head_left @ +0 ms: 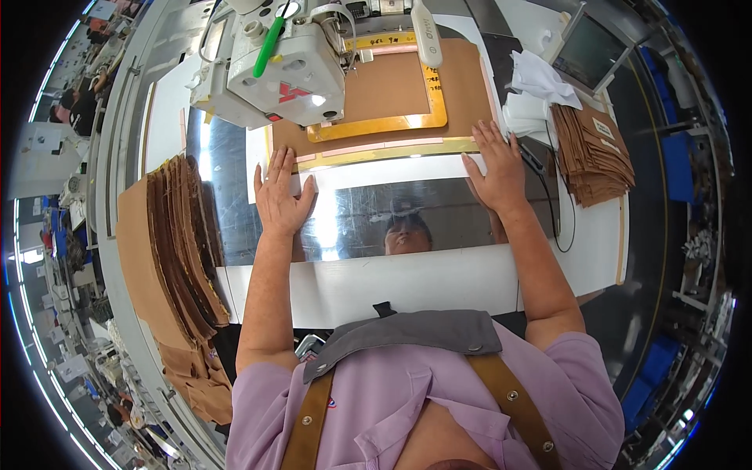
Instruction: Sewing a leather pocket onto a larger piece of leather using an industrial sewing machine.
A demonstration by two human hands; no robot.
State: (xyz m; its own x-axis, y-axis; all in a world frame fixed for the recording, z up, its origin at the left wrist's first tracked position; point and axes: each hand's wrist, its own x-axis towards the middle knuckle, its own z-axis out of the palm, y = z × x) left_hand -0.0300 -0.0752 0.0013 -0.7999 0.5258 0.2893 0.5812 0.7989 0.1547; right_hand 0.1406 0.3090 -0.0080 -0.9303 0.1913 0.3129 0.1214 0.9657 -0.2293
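Note:
A brown fabric panel (466,82) lies beneath a yellow rectangular frame (384,127), beside the head of a sewing machine (274,90). My left hand (283,196) rests flat with fingers spread at the panel's near left corner. At the near right corner, my right hand (500,174) lies palm down, thumb held apart. Neither hand grips anything. Between them runs a yellow strip with pink pieces (392,150) along the panel's near edge. A white sheet (392,172) shows below that strip. The machine head hides the panel's left part.
A shiny metal plate (352,223) covers the near table. Stacked brown fabric pieces (137,251) hang at the left; another brown stack (595,157) sits right, near white cloth (540,78) and a screen (593,51). A green-handled tool (269,47) is on the machine head.

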